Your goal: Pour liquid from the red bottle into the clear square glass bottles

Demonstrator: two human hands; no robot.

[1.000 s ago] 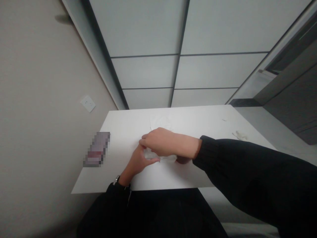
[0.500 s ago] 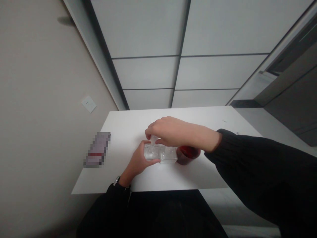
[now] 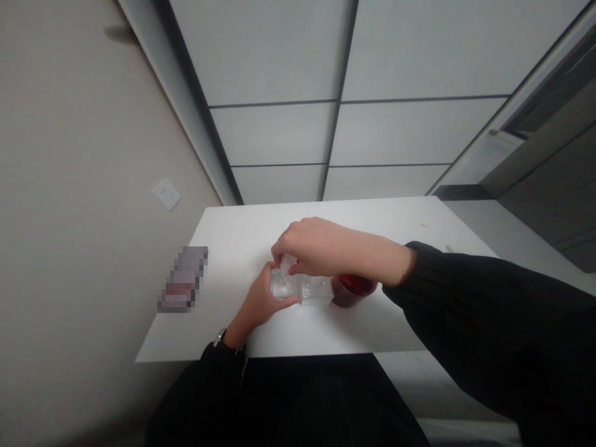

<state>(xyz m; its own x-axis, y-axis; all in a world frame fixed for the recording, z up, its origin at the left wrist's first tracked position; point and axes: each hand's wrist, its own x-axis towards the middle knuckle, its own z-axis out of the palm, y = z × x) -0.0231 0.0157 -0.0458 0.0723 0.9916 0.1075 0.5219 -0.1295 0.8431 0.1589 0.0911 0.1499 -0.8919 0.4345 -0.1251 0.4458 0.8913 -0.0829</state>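
Observation:
My left hand (image 3: 261, 299) is closed around the left side of a clear square container (image 3: 285, 287) on the white table (image 3: 261, 340). Right beside it stands a second clear square container (image 3: 317, 292). Over the left container, my right hand (image 3: 311, 246) pinches a small translucent whitish piece (image 3: 287, 262). Its exact kind is too blurred to tell, and the fingers cover part of it. A dark red round vessel (image 3: 347, 295) sits against the right container, partly behind my right wrist.
A pixelated flat object (image 3: 184, 279) lies at the table's left edge by the wall. Small light scraps (image 3: 423, 225) rest toward the back right. Behind the table rise pale panelled doors (image 3: 279, 133); a wall socket (image 3: 166, 194) is at the left.
The translucent piece in my right hand has tilted slightly, with my fingertips a little lower over the left container. My left hand keeps its place.

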